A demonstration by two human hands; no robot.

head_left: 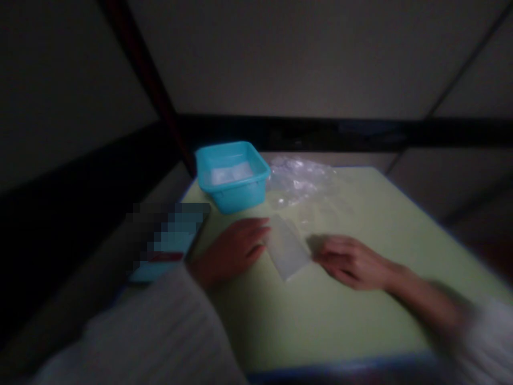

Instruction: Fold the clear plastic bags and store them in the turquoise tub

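A small translucent plastic bag (287, 248) lies flat on the table between my hands. My left hand (236, 246) rests at its left edge, the fingers stretched out and slightly apart, fingertips touching the plastic. At the bag's right corner is my right hand (348, 262), its fingers curled together with the tips on that corner; blur hides the exact grip. Just beyond, a crumpled heap of clear plastic (300, 179) spreads across the table, with a few flat clear pieces at its near side.
A turquoise plastic basket (240, 200) with whitish flat pieces (231, 173) inside stands at the far left of the pale green table (320, 326). Left of my left hand lies a dark-edged flat object (180, 235), partly pixelated. Walls rise behind the table.
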